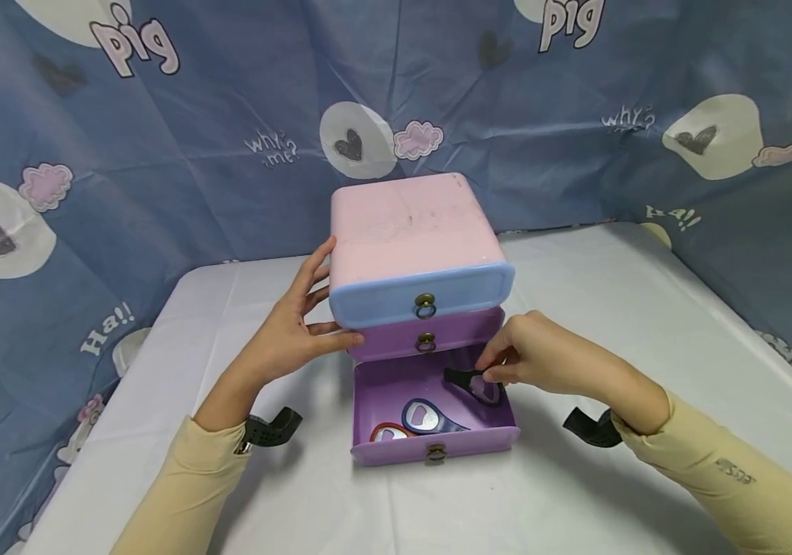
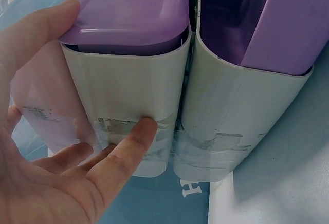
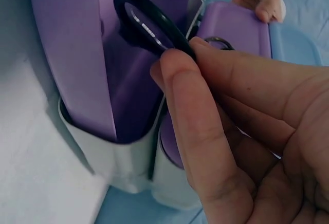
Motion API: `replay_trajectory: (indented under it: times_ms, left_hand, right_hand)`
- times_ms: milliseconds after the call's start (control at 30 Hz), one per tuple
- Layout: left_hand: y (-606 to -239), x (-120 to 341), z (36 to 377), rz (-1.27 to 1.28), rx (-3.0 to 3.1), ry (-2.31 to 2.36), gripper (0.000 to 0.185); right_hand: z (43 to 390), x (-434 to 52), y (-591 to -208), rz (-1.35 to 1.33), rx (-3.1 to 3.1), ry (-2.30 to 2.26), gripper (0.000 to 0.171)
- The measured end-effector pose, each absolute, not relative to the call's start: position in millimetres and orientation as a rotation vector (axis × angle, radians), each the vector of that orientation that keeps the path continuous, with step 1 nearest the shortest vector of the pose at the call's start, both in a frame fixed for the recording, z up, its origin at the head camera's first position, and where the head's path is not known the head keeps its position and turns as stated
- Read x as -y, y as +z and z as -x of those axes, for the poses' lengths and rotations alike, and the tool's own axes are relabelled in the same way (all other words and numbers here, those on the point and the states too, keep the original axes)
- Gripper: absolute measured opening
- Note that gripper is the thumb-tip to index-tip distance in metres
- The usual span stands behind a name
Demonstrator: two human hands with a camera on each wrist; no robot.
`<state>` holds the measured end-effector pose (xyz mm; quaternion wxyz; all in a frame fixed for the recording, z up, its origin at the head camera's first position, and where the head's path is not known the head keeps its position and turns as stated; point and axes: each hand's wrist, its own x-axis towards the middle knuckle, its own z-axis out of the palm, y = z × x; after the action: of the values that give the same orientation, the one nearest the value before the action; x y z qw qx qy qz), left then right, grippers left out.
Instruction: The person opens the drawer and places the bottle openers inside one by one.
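A small drawer unit with a pink top (image 1: pixel 410 227) stands in the middle of the head view, its bottom purple drawer (image 1: pixel 385 385) pulled out. My right hand (image 1: pixel 535 354) pinches a black bottle opener (image 1: pixel 461 378) by its ring-shaped head, over the right part of that drawer. In the right wrist view, thumb and fingertips grip the rim of the black bottle opener (image 3: pixel 149 21). Inside the drawer lie a blue bottle opener (image 1: pixel 424 416) and a red one (image 1: pixel 389 432). My left hand (image 1: pixel 285 331), fingers spread, rests against the unit's left side, thumb at the middle drawer.
Above are a blue-fronted drawer (image 1: pixel 382 304) and a purple middle drawer (image 1: pixel 389 339), both closed, with brass ring pulls. The unit stands on a white-covered table (image 1: pixel 576 493). A blue printed cloth (image 1: pixel 229 116) hangs close behind it.
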<state>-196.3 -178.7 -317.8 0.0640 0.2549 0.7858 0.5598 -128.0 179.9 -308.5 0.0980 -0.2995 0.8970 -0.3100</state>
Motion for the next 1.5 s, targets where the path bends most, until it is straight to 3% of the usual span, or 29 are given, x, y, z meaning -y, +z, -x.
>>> replay_trajectory:
  times_ms: [833, 1500]
  left_hand:
    - [-316, 177, 195, -0.791, -2.382, 1.685, 0.132]
    - [-318, 179, 195, -0.793, -2.377, 1.688, 0.131]
  right_hand:
    - [131, -156, -315, 0.947, -2.738, -0.848, 0.004]
    - [61, -147, -304, 1.118, -2.672, -0.915, 0.004]
